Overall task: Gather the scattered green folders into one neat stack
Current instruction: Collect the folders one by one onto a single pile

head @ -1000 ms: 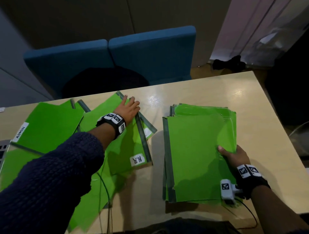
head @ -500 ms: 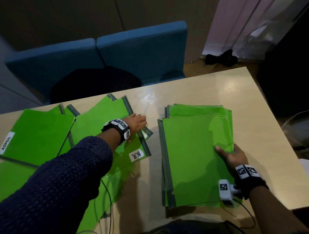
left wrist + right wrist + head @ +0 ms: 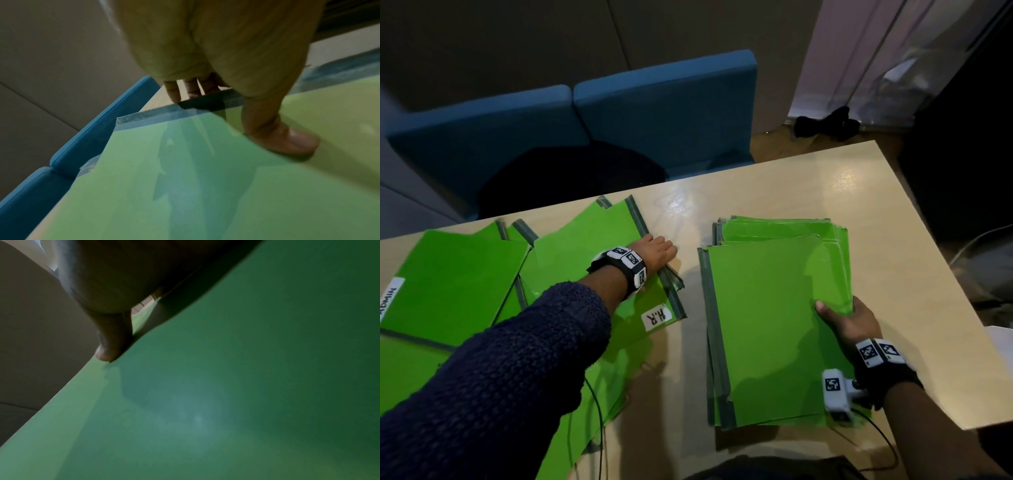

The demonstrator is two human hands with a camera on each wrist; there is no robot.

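A stack of green folders [image 3: 767,325] lies on the right half of the table. My right hand [image 3: 849,322] holds its right edge, thumb [image 3: 109,344] on the top folder [image 3: 226,402]; the fingers are hidden beneath. To the left lie loose green folders, overlapping. The top one carries an "H.R" label [image 3: 656,318]. My left hand [image 3: 657,251] grips this H.R folder [image 3: 585,260] at its grey spine. Its fingers [image 3: 174,92] curl over the spine edge and its thumb [image 3: 283,139] presses on the green cover [image 3: 205,178]. A folder marked "ADMIN" [image 3: 448,284] lies at the far left.
The pale wooden table [image 3: 825,192] ends just right of the stack and close to my body. Two blue chairs [image 3: 654,113] stand behind its far edge. A thin black cable [image 3: 599,428] runs over the near loose folders. A dark object [image 3: 825,123] lies on the floor beyond.
My left hand slid from the far end of the H.R folder to its spine and curled over the edge. The right hand stayed on the stack.
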